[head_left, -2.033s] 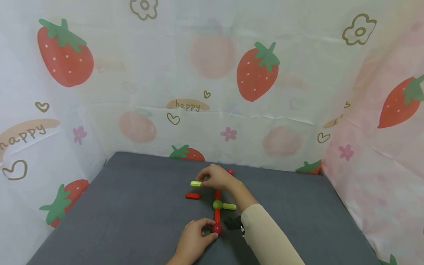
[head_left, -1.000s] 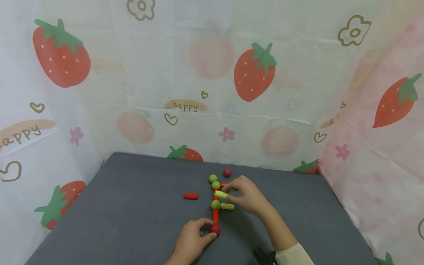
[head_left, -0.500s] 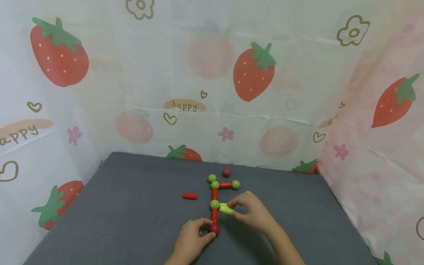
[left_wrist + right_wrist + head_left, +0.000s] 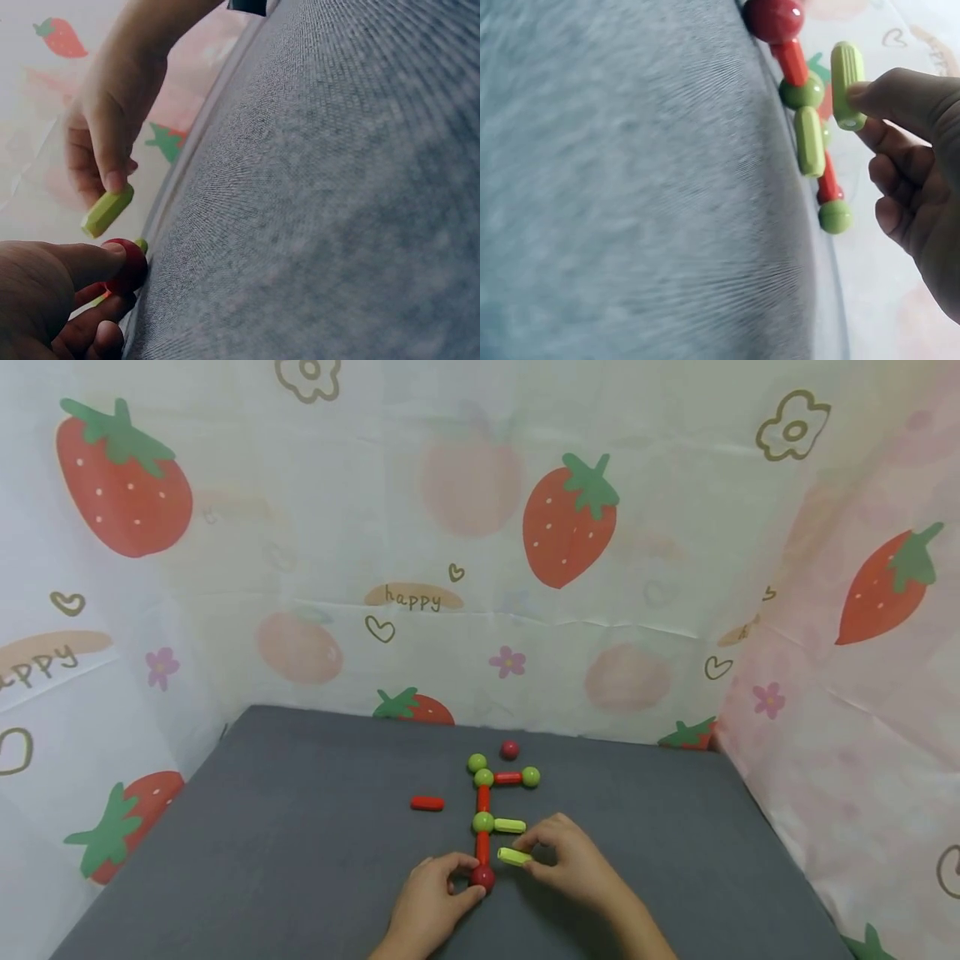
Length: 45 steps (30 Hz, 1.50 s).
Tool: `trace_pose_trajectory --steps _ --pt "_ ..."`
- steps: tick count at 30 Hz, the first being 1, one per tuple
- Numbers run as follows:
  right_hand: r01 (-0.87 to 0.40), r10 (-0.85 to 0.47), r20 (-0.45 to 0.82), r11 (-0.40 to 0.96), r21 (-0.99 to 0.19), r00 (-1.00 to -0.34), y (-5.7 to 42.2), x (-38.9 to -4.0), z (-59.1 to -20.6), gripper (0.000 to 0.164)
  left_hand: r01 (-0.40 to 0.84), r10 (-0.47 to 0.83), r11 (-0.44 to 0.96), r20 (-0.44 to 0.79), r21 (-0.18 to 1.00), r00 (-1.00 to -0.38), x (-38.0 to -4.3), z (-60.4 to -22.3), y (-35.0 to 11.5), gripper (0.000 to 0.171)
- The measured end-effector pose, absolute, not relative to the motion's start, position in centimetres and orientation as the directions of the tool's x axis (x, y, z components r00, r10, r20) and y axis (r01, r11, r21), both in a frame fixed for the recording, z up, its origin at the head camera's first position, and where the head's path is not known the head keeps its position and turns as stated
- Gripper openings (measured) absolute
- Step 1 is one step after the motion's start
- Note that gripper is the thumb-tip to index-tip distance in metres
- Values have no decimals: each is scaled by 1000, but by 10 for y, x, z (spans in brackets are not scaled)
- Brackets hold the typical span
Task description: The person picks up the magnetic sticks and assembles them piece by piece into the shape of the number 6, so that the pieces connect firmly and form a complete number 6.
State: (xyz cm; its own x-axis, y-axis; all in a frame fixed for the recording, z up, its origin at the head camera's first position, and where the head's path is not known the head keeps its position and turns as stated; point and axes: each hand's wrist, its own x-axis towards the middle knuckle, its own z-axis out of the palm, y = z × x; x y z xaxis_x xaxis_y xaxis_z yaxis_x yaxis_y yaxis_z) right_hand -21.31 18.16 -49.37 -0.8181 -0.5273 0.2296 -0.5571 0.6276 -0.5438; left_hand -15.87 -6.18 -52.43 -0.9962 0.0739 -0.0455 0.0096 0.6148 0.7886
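Frame (image 4: 483, 822) looks part-built: left hand (image 4: 430, 897) pinches its red ball (image 4: 483, 878), right hand (image 4: 573, 860) a green rod (image 4: 512, 857); red rod (image 4: 427, 804) lies loose.

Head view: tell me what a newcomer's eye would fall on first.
Probably the big red strawberry prints on the pale cloth behind the table. Next, the red-and-green figure of balls and rods on that table, its nearest red ball pinched by the left hand. Just right of it, the right hand holds a yellow-green rod.
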Motion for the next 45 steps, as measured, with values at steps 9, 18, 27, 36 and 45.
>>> trace_pose_trajectory --steps 9,18,27,36,45 --pt "-530 -543 162 635 -562 -824 186 -212 -507 24 11 63 626 -37 780 -997 -157 -524 -64 32" --pt "-542 -597 115 608 -580 -794 188 -213 -512 23 -2 51 630 -44 777 -998 -158 -527 -63 31" --pt "-543 -623 92 588 -599 -777 187 -212 -513 21 6 64 626 -44 780 -997 -160 -525 -60 31" --pt "-535 -619 86 591 -603 -781 187 -210 -514 21 17 71 626 -35 779 -997 -159 -523 -58 31" --pt "-532 -624 84 578 -619 -777 187 -211 -518 21 57 148 547 -30 835 -989 -163 -520 -66 28"
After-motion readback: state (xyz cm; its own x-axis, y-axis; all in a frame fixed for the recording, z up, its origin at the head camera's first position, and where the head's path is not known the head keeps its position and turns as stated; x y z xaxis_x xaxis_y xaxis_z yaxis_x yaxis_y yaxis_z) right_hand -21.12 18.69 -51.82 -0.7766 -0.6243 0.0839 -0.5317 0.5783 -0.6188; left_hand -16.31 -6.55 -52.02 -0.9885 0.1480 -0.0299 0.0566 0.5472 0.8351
